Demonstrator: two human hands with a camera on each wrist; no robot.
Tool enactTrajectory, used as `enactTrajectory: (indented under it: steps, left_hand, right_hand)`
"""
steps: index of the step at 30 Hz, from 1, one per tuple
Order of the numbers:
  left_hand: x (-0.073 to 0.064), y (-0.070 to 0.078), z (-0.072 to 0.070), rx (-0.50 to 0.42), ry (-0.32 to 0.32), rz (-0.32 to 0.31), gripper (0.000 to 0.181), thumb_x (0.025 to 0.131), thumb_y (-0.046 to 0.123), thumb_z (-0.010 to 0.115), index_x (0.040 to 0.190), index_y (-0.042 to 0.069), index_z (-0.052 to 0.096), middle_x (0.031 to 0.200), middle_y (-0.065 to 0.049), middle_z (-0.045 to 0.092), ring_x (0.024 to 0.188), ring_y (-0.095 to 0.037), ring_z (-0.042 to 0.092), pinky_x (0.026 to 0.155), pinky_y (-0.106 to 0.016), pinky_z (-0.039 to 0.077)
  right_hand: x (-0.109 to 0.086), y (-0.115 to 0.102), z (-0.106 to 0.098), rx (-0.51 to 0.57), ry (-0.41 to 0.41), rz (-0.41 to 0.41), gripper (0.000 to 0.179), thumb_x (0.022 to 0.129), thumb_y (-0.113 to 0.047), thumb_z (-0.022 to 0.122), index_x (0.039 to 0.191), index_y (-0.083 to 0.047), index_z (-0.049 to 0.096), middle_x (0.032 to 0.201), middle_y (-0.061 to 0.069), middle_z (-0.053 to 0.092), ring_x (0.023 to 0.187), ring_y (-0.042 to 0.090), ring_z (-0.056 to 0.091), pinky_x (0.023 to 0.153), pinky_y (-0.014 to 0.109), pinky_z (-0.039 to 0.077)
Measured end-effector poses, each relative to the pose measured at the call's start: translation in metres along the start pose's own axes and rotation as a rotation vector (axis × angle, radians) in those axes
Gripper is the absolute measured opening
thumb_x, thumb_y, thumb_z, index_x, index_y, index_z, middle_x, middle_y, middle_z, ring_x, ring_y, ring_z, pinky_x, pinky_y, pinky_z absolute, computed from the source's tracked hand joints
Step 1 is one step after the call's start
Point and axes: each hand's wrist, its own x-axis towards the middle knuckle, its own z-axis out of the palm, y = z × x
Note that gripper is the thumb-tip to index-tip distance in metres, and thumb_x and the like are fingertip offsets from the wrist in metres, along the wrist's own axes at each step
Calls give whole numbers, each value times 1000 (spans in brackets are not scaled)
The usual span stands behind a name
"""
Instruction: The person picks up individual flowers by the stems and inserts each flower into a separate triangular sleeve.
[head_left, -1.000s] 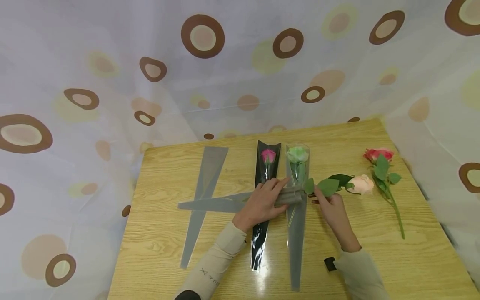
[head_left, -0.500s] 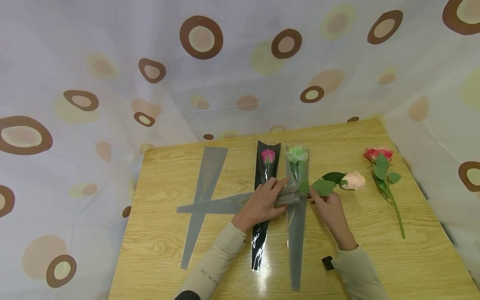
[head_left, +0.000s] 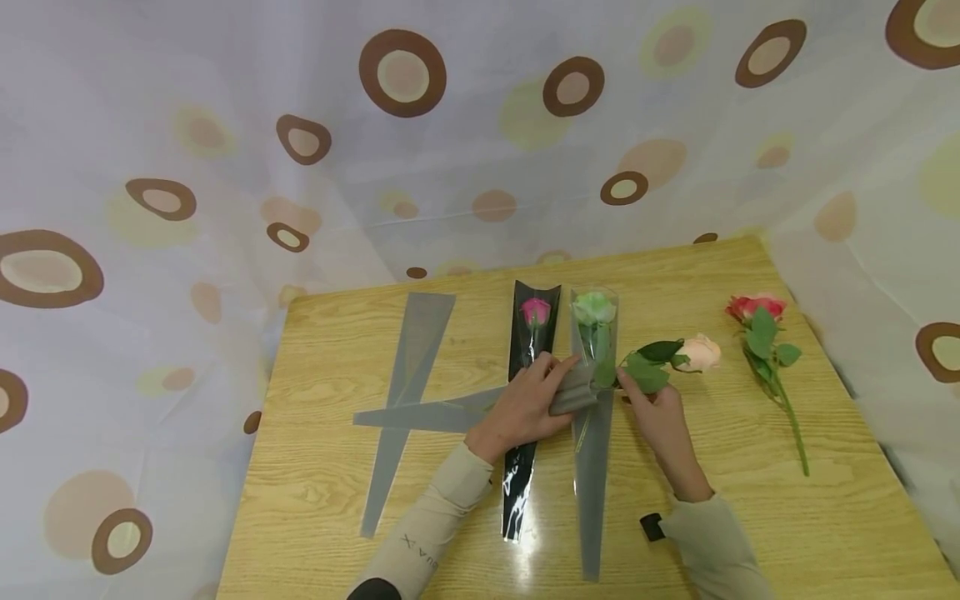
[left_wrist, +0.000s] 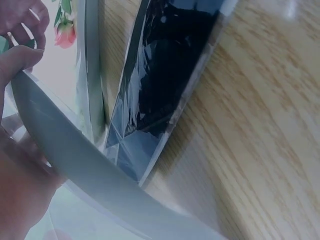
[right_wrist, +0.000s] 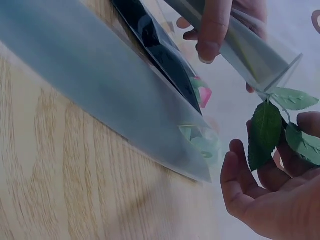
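Observation:
My left hand (head_left: 521, 408) grips a grey translucent flower sleeve (head_left: 573, 396) that lies crosswise over other sleeves, its wide mouth facing right. At that mouth, my right hand (head_left: 663, 417) pinches a pale peach artificial rose (head_left: 699, 353) by its stem among the leaves, bloom pointing right. The right wrist view shows green leaves (right_wrist: 265, 132) just outside the sleeve's opening and the right fingers (right_wrist: 240, 200) curled around the stem. A thin line, seemingly the stem, shows inside the sleeve there. In the left wrist view the grey sleeve (left_wrist: 85, 155) bows away from the left palm.
A pink rose in a black sleeve (head_left: 517, 492) and a pale green rose in a grey sleeve (head_left: 592, 500) lie beneath the hands. Another grey sleeve (head_left: 423, 342) lies at left. A red rose (head_left: 757, 310) lies at right on the wooden table (head_left: 300, 500).
My right hand and the peach rose have shifted left, bringing the leaves up to the sleeve's mouth. The left hand has stayed in place, holding the sleeve.

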Motion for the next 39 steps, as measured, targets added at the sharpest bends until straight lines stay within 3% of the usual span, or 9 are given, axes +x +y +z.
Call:
enactTrajectory:
  steps: [10,17,21,24,39]
  left_hand:
    - [0,-3,2,7,26,24,88,93,41,78,165,14,35,127,-6,51,90,-11,54,77,-29,49]
    - [0,-2,3,11,12,10,93,90,46,80,165,15,34,127,-4,51,92,-10,51,78,-28,45]
    - [0,-1,2,7,-10,0,95,89,46,79,166,14,33,129,-4,51,94,-9,51,79,-28,43]
    - [-1,-1,2,16,-19,-2,95,89,47,77,166,15,32,130,-4,51,93,-9,52,80,-29,44]
    - [-4,4,-3,-3,3,8,81,96,44,68,165,18,35,131,-1,56,93,-10,56,83,-31,47]
  right_hand:
    - [-1,-2,2,1,64,-19,40,106,-31,66,129,2,71,92,-31,66,84,0,60,79,15,51]
    - [-3,-6,6,-72,141,-116,30,102,-24,71,114,3,78,86,-36,62,80,-8,61,75,11,50]
    - [-3,-4,8,-158,189,-154,27,102,-22,72,110,3,79,94,-6,79,80,-16,58,75,8,47]
    - [-3,-3,8,-215,216,-154,28,102,-24,72,110,2,78,106,22,79,82,-21,54,76,7,44]
    - [-3,4,1,-236,250,-127,29,103,-27,71,111,0,78,110,22,78,84,-23,51,77,2,42]
